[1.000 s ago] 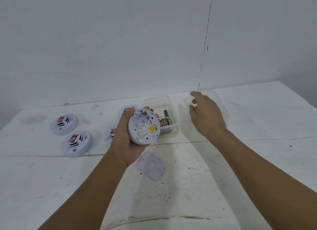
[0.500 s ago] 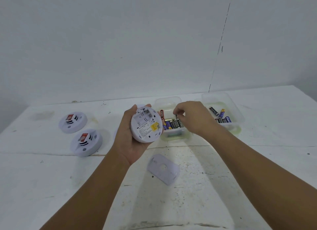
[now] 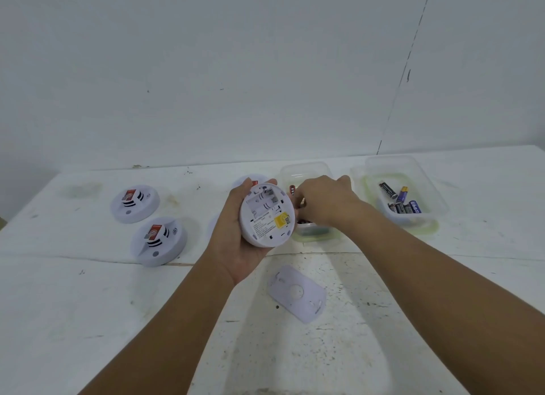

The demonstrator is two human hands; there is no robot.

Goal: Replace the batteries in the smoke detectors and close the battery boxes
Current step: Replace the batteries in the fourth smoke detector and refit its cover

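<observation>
My left hand (image 3: pixel 236 247) holds a round white smoke detector (image 3: pixel 267 214) with its back towards me; the battery bay at its top is open and looks empty. Its loose white cover plate (image 3: pixel 296 293) lies on the table below my hands. My right hand (image 3: pixel 324 200) reaches down into the nearer clear battery box (image 3: pixel 303 170), fingers curled among the batteries. The detector hides the fingertips, so a grip on a battery cannot be made out. One red-tipped battery (image 3: pixel 292 189) shows beside the fingers.
Two more detectors (image 3: pixel 135 203) (image 3: pixel 158 241) lie face up at the left, and parts of two others (image 3: pixel 250 181) (image 3: pixel 213 223) show behind my left hand. A second clear box (image 3: pixel 427 182) at the right holds several batteries (image 3: pixel 402 203). A white wall stands right behind the table.
My right hand came from the right-hand box to the nearer box and now dips into it. My left hand tilted the detector's open bay more towards me.
</observation>
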